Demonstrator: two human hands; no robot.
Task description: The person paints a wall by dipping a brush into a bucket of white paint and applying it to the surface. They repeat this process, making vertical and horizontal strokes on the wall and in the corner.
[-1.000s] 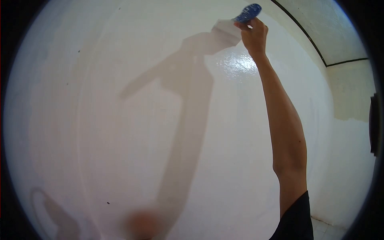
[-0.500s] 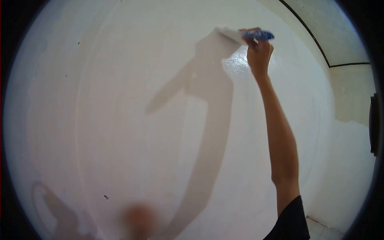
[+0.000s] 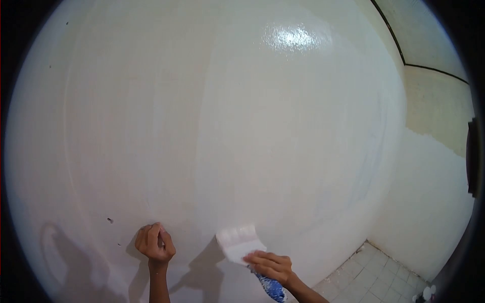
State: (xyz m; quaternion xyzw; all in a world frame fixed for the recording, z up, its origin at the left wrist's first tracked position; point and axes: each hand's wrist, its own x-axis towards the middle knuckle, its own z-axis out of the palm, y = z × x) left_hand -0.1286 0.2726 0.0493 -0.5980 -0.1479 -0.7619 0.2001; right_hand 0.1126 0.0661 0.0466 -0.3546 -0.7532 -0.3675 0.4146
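Note:
A wide paintbrush (image 3: 238, 242) with a white, paint-coated head and a blue handle (image 3: 273, 287) is in my right hand (image 3: 271, 266), low on the wall. Its bristle edge points up against the white wall (image 3: 283, 136), and my fingers wrap around the base of the head. To the left, my left hand (image 3: 155, 243) is curled closed close to the wall surface, and nothing shows in its fingers. Wet paint shines in a glossy patch (image 3: 295, 38) high on the wall.
A side wall (image 3: 429, 166) meets this one at the right, with a yellowish upper part. Pale floor tiles (image 3: 371, 278) lie at the lower right, with small white items (image 3: 427, 294) near the edge. A dark object (image 3: 472, 156) stands at the far right. A small hole (image 3: 110, 220) marks the wall.
My right hand has brought the paintbrush from high on the wall down to the lower middle. My left hand, a blur at the bottom before, now shows clearly. The view has shifted slightly.

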